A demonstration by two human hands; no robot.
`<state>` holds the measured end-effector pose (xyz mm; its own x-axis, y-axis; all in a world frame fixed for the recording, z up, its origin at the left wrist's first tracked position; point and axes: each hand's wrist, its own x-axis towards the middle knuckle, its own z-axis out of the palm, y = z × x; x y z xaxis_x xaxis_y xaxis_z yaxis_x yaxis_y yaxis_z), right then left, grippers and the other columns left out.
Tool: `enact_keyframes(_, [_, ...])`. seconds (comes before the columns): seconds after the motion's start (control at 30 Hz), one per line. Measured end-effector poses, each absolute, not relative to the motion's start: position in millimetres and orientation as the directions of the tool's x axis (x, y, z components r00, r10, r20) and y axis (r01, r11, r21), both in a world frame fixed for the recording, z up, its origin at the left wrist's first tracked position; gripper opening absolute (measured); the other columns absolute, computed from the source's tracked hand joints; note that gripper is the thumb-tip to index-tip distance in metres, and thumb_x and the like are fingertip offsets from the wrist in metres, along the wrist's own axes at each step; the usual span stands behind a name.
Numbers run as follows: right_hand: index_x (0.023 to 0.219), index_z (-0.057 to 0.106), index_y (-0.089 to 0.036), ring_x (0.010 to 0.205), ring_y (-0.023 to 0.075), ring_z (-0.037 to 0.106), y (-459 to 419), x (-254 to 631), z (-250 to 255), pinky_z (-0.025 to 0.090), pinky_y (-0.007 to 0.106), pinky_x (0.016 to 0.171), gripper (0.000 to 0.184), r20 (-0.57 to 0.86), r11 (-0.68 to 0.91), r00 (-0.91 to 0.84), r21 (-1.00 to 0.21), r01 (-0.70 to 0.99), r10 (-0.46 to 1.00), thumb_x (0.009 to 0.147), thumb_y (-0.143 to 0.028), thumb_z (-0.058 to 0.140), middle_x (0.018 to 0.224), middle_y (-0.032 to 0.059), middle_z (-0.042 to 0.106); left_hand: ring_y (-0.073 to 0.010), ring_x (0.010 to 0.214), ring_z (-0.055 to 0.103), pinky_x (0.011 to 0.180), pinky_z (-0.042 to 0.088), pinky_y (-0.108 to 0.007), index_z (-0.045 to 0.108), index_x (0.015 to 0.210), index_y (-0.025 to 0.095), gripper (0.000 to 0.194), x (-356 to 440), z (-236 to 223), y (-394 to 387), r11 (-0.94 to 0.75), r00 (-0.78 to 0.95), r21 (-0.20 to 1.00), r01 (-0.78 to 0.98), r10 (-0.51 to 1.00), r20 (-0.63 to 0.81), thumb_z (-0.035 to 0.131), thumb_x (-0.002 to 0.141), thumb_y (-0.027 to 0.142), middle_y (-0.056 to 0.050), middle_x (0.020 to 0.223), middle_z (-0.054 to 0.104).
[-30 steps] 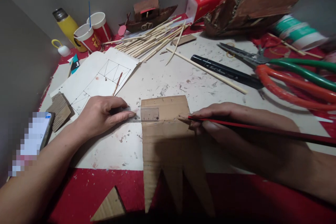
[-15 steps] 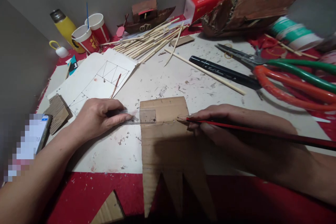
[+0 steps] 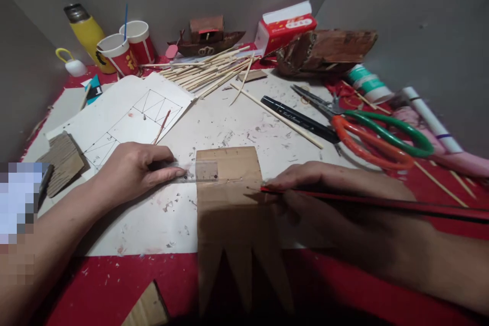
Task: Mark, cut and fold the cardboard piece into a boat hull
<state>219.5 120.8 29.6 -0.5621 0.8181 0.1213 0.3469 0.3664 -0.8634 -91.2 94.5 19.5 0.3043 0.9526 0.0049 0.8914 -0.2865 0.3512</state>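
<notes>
My left hand (image 3: 143,168) pinches one end of a clear plastic ruler (image 3: 206,170), whose other end lies across the upper left of a cardboard piece (image 3: 229,196). That cardboard has a straight top edge and is cut into pointed strips at the bottom. To its right, my right hand (image 3: 301,188) is closed around a red and black pencil (image 3: 324,194). The pencil's tip is over the cardboard, right of the ruler's end; whether it touches is unclear. Shadow covers the lower cardboard and part of my right hand.
Scissors (image 3: 344,117), a black marker (image 3: 300,118) and a stick lie beyond my right hand. Many wooden sticks (image 3: 214,69), two cups (image 3: 118,56), a yellow bottle (image 3: 89,38) and model boats (image 3: 328,53) stand behind. A drawn paper (image 3: 126,112) lies left.
The whole view has shifted, bringing more of the right side into sight. The pencil tip has moved slightly down and away from the scored line; the ruler stays in place on the cardboard.
</notes>
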Motion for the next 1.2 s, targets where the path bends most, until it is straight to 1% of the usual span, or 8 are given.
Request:
enact_keyframes(0.1, [0.086,0.070,-0.023,0.061,0.0145,0.067,120,210,37,0.052,0.023,0.052,0.011,0.106,0.379,-0.613,-0.863,0.335,0.783,0.089,-0.024,0.059,0.072,0.0002,0.073,-0.0127,0.054,0.054,0.055,0.035,-0.027,0.069,0.079,0.019,0.038,-91,20,94,-0.281,0.304,0.360,0.890,0.953,-0.008,0.055,0.091,0.052,-0.001,0.062,0.064])
enact_keyframes(0.2, [0.091,0.068,-0.022,0.062,0.0160,0.067,123,197,25,0.051,0.025,0.053,0.010,0.071,0.342,-0.622,-0.880,0.329,0.780,0.090,-0.025,0.058,0.075,0.0015,0.074,-0.0133,0.054,0.055,0.055,0.034,-0.026,0.068,0.079,0.019,0.037,-92,18,94,-0.289,0.313,0.350,0.891,0.950,-0.012,0.054,0.091,0.052,-0.001,0.061,0.063])
enact_keyframes(0.37, [0.084,0.066,-0.019,0.060,0.0171,0.066,127,182,1,0.049,0.026,0.052,0.010,0.055,0.289,-0.538,-0.886,0.362,0.841,0.086,-0.023,0.058,0.070,0.0037,0.072,-0.0130,0.053,0.054,0.054,0.032,-0.026,0.067,0.077,0.020,0.039,-93,14,94,-0.332,0.346,0.337,0.881,0.938,0.021,0.053,0.092,0.052,0.000,0.060,0.062])
enact_keyframes(0.57, [0.089,0.066,-0.018,0.058,0.0125,0.063,126,186,2,0.046,0.021,0.053,0.012,0.139,0.466,-0.658,-0.812,0.352,0.740,0.089,-0.017,0.055,0.070,0.0010,0.070,-0.0128,0.053,0.052,0.054,0.030,-0.026,0.066,0.076,0.019,0.038,-92,14,95,-0.337,0.348,0.347,0.875,0.937,0.032,0.054,0.092,0.052,0.000,0.060,0.061])
enact_keyframes(0.7, [0.089,0.066,-0.017,0.060,0.0105,0.062,127,185,-1,0.046,0.019,0.055,0.012,0.196,0.535,-0.674,-0.773,0.341,0.712,0.089,-0.015,0.054,0.072,0.0005,0.070,-0.0124,0.052,0.052,0.053,0.030,-0.026,0.066,0.077,0.019,0.038,-93,14,95,-0.359,0.367,0.340,0.869,0.929,0.043,0.053,0.092,0.051,-0.001,0.060,0.061])
enact_keyframes(0.87, [0.088,0.067,-0.017,0.059,0.0103,0.063,127,181,-2,0.047,0.018,0.054,0.013,0.217,0.560,-0.673,-0.753,0.346,0.707,0.089,-0.016,0.054,0.071,0.0001,0.071,-0.0104,0.046,0.044,0.050,0.026,-0.025,0.060,0.069,0.019,0.040,-94,12,95,-0.395,0.392,0.325,0.859,0.917,0.076,0.052,0.093,0.051,0.002,0.052,0.052])
enact_keyframes(1.07, [0.091,0.068,-0.017,0.063,0.0109,0.067,124,181,-1,0.049,0.019,0.057,0.014,0.219,0.572,-0.673,-0.737,0.360,0.706,0.088,-0.014,0.054,0.074,0.0015,0.074,-0.0103,0.047,0.044,0.050,0.026,-0.025,0.060,0.071,0.020,0.038,-95,9,96,-0.402,0.397,0.319,0.858,0.914,0.086,0.053,0.093,0.051,0.003,0.052,0.052])
enact_keyframes(1.2, [0.090,0.067,-0.016,0.063,0.0103,0.067,125,181,-1,0.049,0.018,0.058,0.014,0.265,0.601,-0.670,-0.725,0.335,0.693,0.088,-0.013,0.054,0.074,0.0015,0.073,-0.0100,0.046,0.043,0.050,0.025,-0.025,0.059,0.070,0.020,0.039,-95,9,96,-0.419,0.411,0.316,0.851,0.907,0.095,0.052,0.093,0.051,0.003,0.052,0.050])
